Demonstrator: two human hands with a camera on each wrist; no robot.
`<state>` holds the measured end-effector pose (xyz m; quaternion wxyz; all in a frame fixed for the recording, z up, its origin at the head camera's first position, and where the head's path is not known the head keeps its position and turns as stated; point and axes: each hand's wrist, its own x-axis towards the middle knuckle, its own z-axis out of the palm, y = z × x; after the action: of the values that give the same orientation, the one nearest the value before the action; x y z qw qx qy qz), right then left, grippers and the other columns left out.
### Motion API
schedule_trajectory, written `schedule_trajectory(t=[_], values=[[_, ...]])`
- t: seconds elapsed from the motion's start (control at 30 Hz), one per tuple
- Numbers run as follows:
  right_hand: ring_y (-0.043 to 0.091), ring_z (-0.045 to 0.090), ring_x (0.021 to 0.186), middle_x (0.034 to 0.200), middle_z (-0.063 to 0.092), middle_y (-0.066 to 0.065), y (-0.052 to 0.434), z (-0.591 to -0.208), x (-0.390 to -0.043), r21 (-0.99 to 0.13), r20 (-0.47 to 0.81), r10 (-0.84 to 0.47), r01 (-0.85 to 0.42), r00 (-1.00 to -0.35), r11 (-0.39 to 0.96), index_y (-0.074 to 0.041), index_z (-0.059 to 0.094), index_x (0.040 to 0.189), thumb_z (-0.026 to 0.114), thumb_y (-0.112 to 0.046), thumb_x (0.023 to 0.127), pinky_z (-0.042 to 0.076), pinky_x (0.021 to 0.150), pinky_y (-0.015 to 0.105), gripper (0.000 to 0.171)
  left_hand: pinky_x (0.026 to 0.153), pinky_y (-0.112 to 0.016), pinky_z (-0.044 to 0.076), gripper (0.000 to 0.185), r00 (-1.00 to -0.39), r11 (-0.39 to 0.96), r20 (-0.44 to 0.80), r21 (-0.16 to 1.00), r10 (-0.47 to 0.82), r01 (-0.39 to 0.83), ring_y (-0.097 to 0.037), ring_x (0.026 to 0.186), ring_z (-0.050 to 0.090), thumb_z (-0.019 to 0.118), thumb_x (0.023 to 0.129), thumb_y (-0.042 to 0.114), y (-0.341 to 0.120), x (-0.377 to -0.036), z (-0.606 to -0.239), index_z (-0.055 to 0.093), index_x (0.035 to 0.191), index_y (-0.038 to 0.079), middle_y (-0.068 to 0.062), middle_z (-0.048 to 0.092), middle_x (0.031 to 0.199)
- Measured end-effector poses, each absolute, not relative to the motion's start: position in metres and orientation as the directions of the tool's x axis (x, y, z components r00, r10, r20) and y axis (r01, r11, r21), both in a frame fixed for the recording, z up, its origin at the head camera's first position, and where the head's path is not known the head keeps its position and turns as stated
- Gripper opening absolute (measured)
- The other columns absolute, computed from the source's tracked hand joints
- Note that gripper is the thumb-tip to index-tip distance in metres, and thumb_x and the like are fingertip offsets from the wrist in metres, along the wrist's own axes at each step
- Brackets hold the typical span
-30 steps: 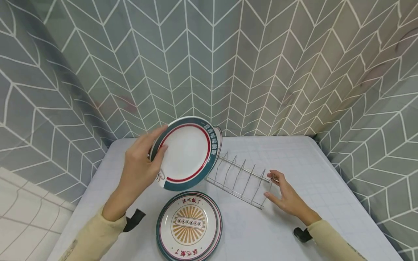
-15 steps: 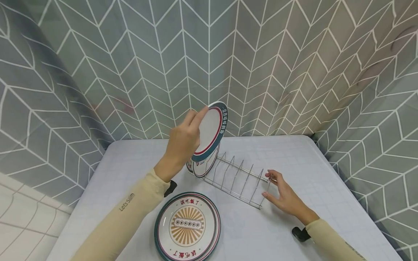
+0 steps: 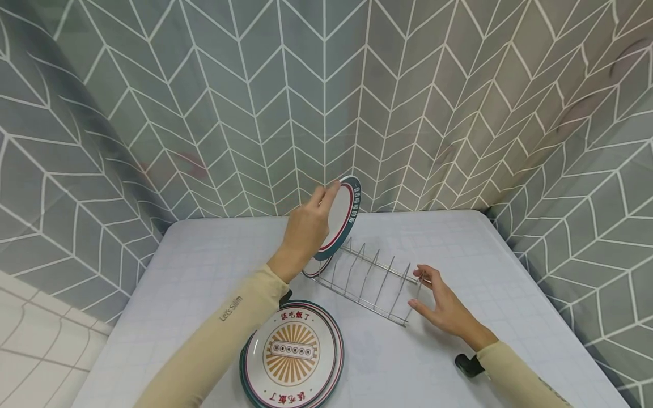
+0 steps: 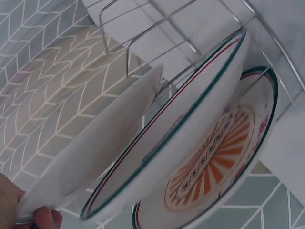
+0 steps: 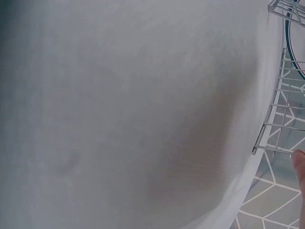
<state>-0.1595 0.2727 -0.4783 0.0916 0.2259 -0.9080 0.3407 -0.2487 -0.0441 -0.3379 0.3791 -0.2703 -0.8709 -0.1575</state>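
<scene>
My left hand point(image 3: 303, 229) grips a white plate point(image 3: 340, 218) by its edge. The plate has a teal rim and a red ring, and it tilts nearly upright over the left part of a wire dish rack point(image 3: 374, 277). In the left wrist view, the held plate point(image 4: 95, 148) shows its pale underside, with my fingers at its lower left edge. Beside it two plates stand on edge in the rack, the nearer plate point(image 4: 176, 124) and a plate with an orange sunburst point(image 4: 214, 162). At the rack's right end, my right hand point(image 3: 444, 309) holds the end wires between fingers and thumb.
A stack of larger plates point(image 3: 292, 354) with a sunburst print lies in front of the rack, partly behind my left sleeve. The white-covered table point(image 3: 408, 368) ends at a patterned curtain point(image 3: 326, 102) behind and on both sides.
My left hand has carried the plate right and turned it from facing me to nearly edge-on, then lowered it slightly toward the rack. The right hand keeps its hold on the rack.
</scene>
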Motion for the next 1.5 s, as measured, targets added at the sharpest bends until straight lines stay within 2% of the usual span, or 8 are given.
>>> schedule_trajectory(t=[0.1, 0.23, 0.33, 0.57, 0.87, 1.07, 1.27, 1.5], values=[[0.033, 0.046, 0.122, 0.130, 0.045, 0.017, 0.273, -0.479, -0.160, -0.584, 0.314, -0.338, -0.461, -0.887, 0.668, 0.000, 0.025, 0.138, 0.069, -0.023, 0.083, 0.033, 0.103, 0.020, 0.074, 0.040, -0.025, 0.035, 0.060, -0.573, 0.809, 0.735, 0.057, 0.362, 0.584, -0.016, 0.047, 0.042, 0.055, 0.076, -0.012, -0.039, -0.250, -0.344, 0.048, 0.133, 0.007, -0.008, 0.054, 0.095], [0.032, 0.047, 0.121, 0.130, 0.046, 0.016, 0.272, -0.479, -0.160, -0.573, 0.318, -0.341, -0.466, -0.885, 0.674, 0.000, 0.025, 0.139, 0.070, -0.022, 0.083, 0.037, 0.101, 0.033, 0.075, 0.045, -0.026, 0.039, 0.060, -0.598, 0.835, 0.712, 0.031, 0.367, 0.549, -0.016, 0.054, 0.047, 0.057, 0.077, -0.009, -0.035, -0.252, -0.353, 0.047, 0.135, 0.007, -0.007, 0.056, 0.097], [0.033, 0.047, 0.120, 0.128, 0.047, 0.018, 0.271, -0.480, -0.161, -0.567, 0.329, -0.348, -0.478, -0.878, 0.671, 0.002, 0.025, 0.138, 0.070, -0.021, 0.083, 0.038, 0.098, 0.041, 0.074, 0.041, -0.023, 0.035, 0.061, -0.620, 0.840, 0.693, 0.038, 0.368, 0.542, -0.014, 0.051, 0.044, 0.057, 0.078, -0.008, -0.031, -0.253, -0.359, 0.045, 0.136, 0.008, -0.006, 0.056, 0.100], [0.034, 0.047, 0.120, 0.128, 0.047, 0.019, 0.270, -0.480, -0.161, -0.564, 0.339, -0.359, -0.493, -0.870, 0.663, 0.002, 0.025, 0.138, 0.070, -0.019, 0.083, 0.038, 0.098, 0.041, 0.075, 0.040, -0.020, 0.032, 0.055, -0.655, 0.842, 0.664, 0.069, 0.361, 0.535, -0.011, 0.049, 0.041, 0.055, 0.083, -0.007, -0.025, -0.253, -0.374, 0.045, 0.136, 0.006, -0.007, 0.055, 0.103], [0.034, 0.047, 0.120, 0.127, 0.047, 0.018, 0.269, -0.479, -0.162, -0.575, 0.355, -0.348, -0.496, -0.868, 0.651, 0.004, 0.027, 0.136, 0.072, -0.018, 0.081, 0.036, 0.099, 0.039, 0.075, 0.040, -0.022, 0.032, 0.057, -0.684, 0.849, 0.662, 0.135, 0.306, 0.511, -0.013, 0.047, 0.041, 0.055, 0.081, -0.008, -0.029, -0.253, -0.381, 0.043, 0.135, 0.003, -0.011, 0.054, 0.116], [0.033, 0.048, 0.120, 0.127, 0.048, 0.017, 0.269, -0.480, -0.161, -0.576, 0.348, -0.345, -0.489, -0.872, 0.655, 0.002, 0.027, 0.137, 0.072, -0.018, 0.081, 0.037, 0.098, 0.040, 0.074, 0.041, -0.024, 0.038, 0.058, -0.699, 0.856, 0.646, 0.133, 0.308, 0.500, -0.016, 0.052, 0.051, 0.056, 0.081, -0.007, -0.029, -0.247, -0.385, 0.040, 0.136, 0.002, -0.014, 0.051, 0.123], [0.034, 0.048, 0.120, 0.129, 0.047, 0.018, 0.270, -0.478, -0.159, -0.579, 0.334, -0.337, -0.474, -0.880, 0.663, 0.001, 0.026, 0.138, 0.071, -0.019, 0.082, 0.037, 0.097, 0.043, 0.074, 0.042, -0.025, 0.041, 0.061, -0.681, 0.869, 0.663, 0.092, 0.311, 0.486, -0.019, 0.059, 0.055, 0.058, 0.079, -0.007, -0.030, -0.240, -0.391, 0.038, 0.136, 0.003, -0.014, 0.052, 0.119], [0.034, 0.048, 0.118, 0.127, 0.048, 0.018, 0.272, -0.480, -0.161, -0.562, 0.368, -0.347, -0.504, -0.862, 0.656, 0.004, 0.027, 0.137, 0.072, -0.017, 0.081, 0.038, 0.100, 0.033, 0.075, 0.040, -0.027, 0.039, 0.068, -0.662, 0.873, 0.678, 0.063, 0.319, 0.484, -0.020, 0.057, 0.054, 0.060, 0.075, -0.008, -0.036, -0.233, -0.400, 0.036, 0.137, 0.002, -0.016, 0.051, 0.113]])
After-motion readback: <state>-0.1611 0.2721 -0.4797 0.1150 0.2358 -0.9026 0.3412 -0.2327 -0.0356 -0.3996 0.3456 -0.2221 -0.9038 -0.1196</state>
